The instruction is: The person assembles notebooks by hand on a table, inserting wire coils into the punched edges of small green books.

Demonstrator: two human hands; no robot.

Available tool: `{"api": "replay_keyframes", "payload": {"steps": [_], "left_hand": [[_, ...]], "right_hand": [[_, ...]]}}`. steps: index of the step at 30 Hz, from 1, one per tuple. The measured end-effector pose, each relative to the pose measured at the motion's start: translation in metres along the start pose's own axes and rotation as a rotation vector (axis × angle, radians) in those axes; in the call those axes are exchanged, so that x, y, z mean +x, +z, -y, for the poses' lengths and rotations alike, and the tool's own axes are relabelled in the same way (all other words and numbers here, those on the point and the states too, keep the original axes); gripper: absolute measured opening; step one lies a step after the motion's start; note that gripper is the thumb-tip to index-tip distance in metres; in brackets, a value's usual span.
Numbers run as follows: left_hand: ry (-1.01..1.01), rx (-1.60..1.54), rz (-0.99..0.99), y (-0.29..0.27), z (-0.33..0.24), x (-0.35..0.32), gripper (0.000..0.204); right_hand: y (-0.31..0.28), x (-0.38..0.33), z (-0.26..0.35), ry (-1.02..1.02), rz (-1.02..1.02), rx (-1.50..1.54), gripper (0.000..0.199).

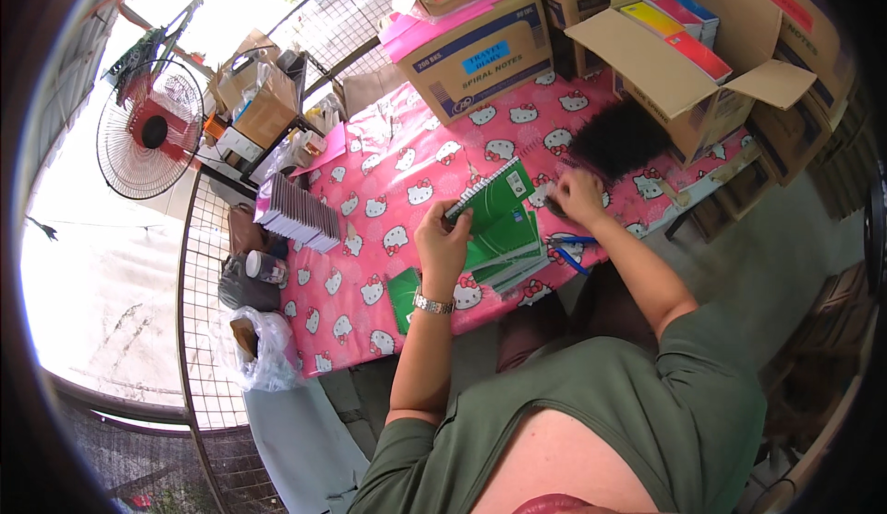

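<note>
My left hand [443, 241] grips a green notebook [497, 202] by its left end, thumb on top. A row of wire or coil loops shows along the notebook's upper edge. My right hand [579, 197] is closed just right of the notebook, fingers pinched at something small and dark that I cannot make out. Under the held notebook lies a stack of green notebooks [517, 257], fanned slightly. Blue-handled pliers [573, 252] rest beside that stack, below my right hand. Beyond my right hand sits a dark heap of fine black strands [621, 141], possibly binding coils.
A pink patterned cloth [370, 237] covers the table. Another green notebook [404, 298] lies by my left forearm. A row of notebooks [294, 214] stands at the left edge. At the back are a closed carton [471, 57] and an open carton [670, 94] holding colourful notebooks. A fan [152, 131] stands left.
</note>
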State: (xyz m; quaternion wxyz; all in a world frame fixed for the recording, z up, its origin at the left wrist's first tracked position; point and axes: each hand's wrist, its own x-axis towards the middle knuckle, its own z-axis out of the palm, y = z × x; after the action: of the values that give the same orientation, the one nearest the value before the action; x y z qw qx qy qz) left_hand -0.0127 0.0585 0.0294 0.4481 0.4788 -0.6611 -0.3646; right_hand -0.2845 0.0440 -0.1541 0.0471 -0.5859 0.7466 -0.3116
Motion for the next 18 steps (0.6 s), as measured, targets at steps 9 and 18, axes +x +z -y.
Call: {"api": "replay_keyframes", "payload": {"steps": [9,18], "left_hand": [[0.012,-0.084,-0.058,0.008,0.005,-0.007,0.015],[-0.001,-0.022,-0.074,-0.002,0.007,-0.013,0.013]], "right_hand": [[-0.134,0.035,0.171,-0.686,0.253,-0.036,0.023],[-0.149,0.041,0.191,-0.674,0.457,-0.017,0.024]]}}
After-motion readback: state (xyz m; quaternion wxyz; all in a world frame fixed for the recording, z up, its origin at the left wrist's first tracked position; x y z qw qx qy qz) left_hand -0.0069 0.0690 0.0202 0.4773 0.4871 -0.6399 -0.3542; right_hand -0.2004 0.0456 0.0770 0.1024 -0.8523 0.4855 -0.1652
